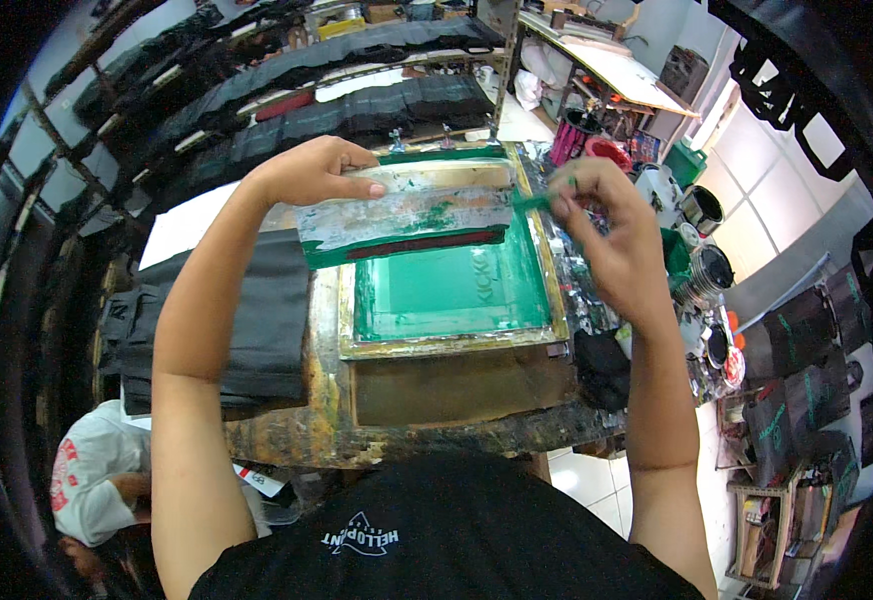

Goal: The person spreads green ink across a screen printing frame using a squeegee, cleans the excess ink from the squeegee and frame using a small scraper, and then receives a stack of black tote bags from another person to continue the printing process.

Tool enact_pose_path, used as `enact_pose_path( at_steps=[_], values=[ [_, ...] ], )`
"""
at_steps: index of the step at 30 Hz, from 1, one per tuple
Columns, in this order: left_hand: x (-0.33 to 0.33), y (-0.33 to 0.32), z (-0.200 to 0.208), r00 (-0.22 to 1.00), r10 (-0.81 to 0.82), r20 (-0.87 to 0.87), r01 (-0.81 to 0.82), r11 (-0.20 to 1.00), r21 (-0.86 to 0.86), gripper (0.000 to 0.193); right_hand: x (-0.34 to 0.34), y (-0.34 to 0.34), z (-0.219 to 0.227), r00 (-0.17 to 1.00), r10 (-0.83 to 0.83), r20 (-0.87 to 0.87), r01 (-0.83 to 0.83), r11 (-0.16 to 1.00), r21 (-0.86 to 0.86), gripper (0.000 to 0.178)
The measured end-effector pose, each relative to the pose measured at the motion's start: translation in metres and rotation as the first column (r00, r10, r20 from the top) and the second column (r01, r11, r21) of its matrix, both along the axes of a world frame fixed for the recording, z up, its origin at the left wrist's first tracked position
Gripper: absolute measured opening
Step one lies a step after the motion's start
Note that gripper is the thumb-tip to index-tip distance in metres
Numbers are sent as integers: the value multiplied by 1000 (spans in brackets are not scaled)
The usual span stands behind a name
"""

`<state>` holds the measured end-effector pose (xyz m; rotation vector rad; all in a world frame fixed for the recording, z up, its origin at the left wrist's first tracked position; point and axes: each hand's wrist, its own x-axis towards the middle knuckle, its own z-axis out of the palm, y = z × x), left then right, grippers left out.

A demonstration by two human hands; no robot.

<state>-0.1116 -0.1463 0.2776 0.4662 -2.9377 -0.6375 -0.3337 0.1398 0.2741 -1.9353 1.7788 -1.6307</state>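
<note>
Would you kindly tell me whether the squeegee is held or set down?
Held: the left hand grips the squeegee near its upper left corner, thumb in front. Whether its lower edge touches the screen, I cannot tell.

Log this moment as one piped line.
left hand: grips squeegee | right hand: holds green-smeared strip, blurred | squeegee: over framed green screen | black stack: left of screen
</note>
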Motion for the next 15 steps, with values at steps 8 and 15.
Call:
enact_pose_path(
  at_steps=[8,15],
  values=[
    [-7,-2,11,980,-192,56,197,974,-116,62,-15,-44,-13,926,95,366,-98,995,-11,8],
    [-12,9,13,950,-289,121,308,931,-197,53,-25,-75,-46,989,-38,141,25,995,94,16]
  ],
)
